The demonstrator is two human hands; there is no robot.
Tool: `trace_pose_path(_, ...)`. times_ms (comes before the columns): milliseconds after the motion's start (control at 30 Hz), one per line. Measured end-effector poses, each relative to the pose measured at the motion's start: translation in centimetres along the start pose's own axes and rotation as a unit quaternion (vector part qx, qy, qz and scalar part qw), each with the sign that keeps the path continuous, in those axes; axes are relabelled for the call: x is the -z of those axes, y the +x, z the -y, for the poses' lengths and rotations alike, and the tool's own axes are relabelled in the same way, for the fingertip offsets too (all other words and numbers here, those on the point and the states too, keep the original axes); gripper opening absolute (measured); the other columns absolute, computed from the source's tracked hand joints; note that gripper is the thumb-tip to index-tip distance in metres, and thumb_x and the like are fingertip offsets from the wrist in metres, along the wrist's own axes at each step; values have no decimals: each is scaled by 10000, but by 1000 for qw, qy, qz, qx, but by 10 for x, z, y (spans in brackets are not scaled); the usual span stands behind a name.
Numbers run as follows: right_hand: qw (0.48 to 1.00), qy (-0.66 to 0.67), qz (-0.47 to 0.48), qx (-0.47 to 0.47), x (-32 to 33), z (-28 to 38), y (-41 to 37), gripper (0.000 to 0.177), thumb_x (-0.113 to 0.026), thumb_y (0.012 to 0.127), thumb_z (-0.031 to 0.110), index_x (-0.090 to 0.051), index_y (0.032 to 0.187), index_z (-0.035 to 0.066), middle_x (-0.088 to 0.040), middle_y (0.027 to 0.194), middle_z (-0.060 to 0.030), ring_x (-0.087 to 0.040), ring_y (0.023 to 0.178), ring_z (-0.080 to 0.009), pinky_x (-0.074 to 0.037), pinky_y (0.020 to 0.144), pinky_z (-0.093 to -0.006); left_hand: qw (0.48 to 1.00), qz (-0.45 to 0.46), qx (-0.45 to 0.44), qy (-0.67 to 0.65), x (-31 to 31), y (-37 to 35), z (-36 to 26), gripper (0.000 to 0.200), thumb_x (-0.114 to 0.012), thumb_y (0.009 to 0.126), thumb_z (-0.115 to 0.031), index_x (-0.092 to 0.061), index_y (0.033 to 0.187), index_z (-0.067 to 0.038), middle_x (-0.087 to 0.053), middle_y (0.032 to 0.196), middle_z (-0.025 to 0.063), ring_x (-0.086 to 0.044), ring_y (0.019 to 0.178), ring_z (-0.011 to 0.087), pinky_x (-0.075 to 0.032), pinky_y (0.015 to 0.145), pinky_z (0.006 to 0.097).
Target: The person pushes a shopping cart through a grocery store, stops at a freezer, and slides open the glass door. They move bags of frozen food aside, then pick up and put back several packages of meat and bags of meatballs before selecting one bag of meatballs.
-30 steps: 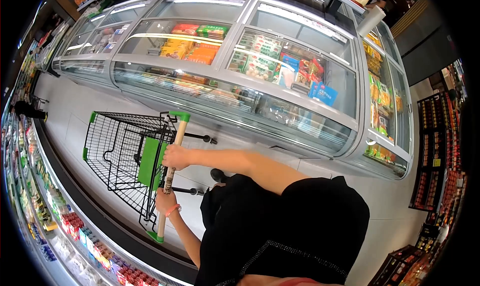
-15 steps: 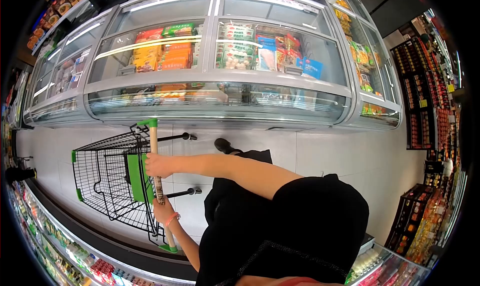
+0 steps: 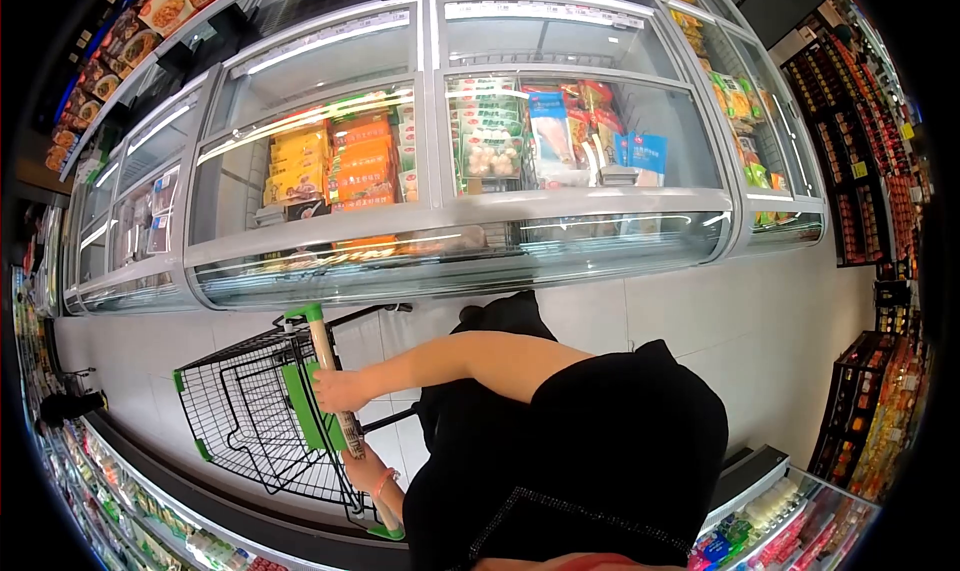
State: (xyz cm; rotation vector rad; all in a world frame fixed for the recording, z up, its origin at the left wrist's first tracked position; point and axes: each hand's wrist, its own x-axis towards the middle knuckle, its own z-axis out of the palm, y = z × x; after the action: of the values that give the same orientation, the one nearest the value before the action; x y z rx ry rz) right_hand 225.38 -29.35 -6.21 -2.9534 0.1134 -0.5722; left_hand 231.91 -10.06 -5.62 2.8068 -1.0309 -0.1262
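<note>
My right hand (image 3: 340, 390) is closed around the pale handle bar (image 3: 322, 343) of a shopping cart, near its middle. Lower in the view, my left hand (image 3: 368, 470), with a reddish band at the wrist, grips the same bar towards its other end. The black wire cart (image 3: 240, 411) has green corners and a green panel (image 3: 310, 404) beside the handle. No goods show in its basket. Both arms reach left from my black clothing.
Glass-topped freezers (image 3: 435, 206) with packaged food run across the top. A refrigerated shelf (image 3: 215, 506) borders the cart's lower side. Stocked dark racks (image 3: 850, 161) stand at the right, and another glass-sided case (image 3: 770, 521) at lower right. Pale floor tiles (image 3: 700, 311) show between.
In the view, the cart and both hands have shifted right and down, and the freezers appear lower and larger. Both hands keep their hold on the handle.
</note>
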Motion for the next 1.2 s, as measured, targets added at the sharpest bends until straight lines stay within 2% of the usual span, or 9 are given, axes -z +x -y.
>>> trace_pose_path(233,1000,1,13,1,-18,-5,21,138,-657,651,262,-640,720,144,-618,728,28,-571,809,-164,-362,742,-319,1000,21,8,1,0,23,6,307,-603,787,-375,-557,805,-72,-595,655,110,-587,609,336,-436,517,447)
trace_pose_path(667,999,-32,-4,-27,-24,-10,50,124,-660,609,264,-630,677,165,-591,718,51,-553,794,-154,-361,749,-319,986,104,-82,-100,0,63,39,311,-640,788,-299,-569,917,-25,-601,694,103,-593,596,273,-463,551,375)
trace_pose_path(733,998,-47,-17,-40,-23,-7,47,129,-659,602,261,-628,678,162,-581,707,52,-548,789,-150,-360,754,-322,980,108,-102,-136,-4,65,47,337,-639,797,-272,-552,1012,-28,-617,756,104,-608,636,262,-477,567,362)
trace_pose_path(833,997,-40,-46,-56,-34,-1,46,124,-665,614,251,-638,696,163,-590,720,52,-552,803,-154,-355,771,-328,969,140,-92,-183,8,59,37,417,-624,821,-266,-501,1129,-14,-606,975,146,-610,841,287,-483,702,378)
trace_pose_path(933,995,-16,-79,-55,-36,1,40,135,-652,643,229,-640,748,145,-593,746,52,-550,824,-161,-346,803,-332,916,-91,-359,-155,12,61,12,513,-604,844,-269,-426,1227,22,-507,1188,189,-521,1063,336,-427,862,421)
trace_pose_path(967,994,5,-102,-47,-35,3,35,141,-651,645,227,-637,754,139,-591,755,49,-547,836,-164,-346,819,-339,901,-97,-371,-206,11,59,-1,576,-610,840,-267,-391,1251,72,-418,1279,222,-420,1173,382,-348,961,466)
trace_pose_path(1033,989,6,-140,-39,-25,3,17,191,-645,661,202,-615,821,102,-590,838,11,-532,887,-198,-332,904,-385,881,-119,-387,-245,12,50,-39,524,-573,837,-172,-386,1255,82,-405,1293,231,-411,1190,378,-329,988,457)
trace_pose_path(1100,962,98,-218,-131,-4,5,-21,237,-640,674,184,-609,890,93,-589,893,-16,-523,938,-217,-329,926,-404,845,-111,-407,-328,16,30,-86,469,-513,831,-75,-387,1252,89,-390,1306,238,-405,1190,377,-302,1009,448)
trace_pose_path(1200,892,167,-291,-302,38,5,-118,346,-629,694,166,-583,1024,74,-592,983,-71,-525,997,-272,-372,901,-421,790,-62,-449,-413,7,-3,-153,455,-550,829,-67,-403,1234,79,-398,1297,236,-404,1190,372,-302,1008,435)
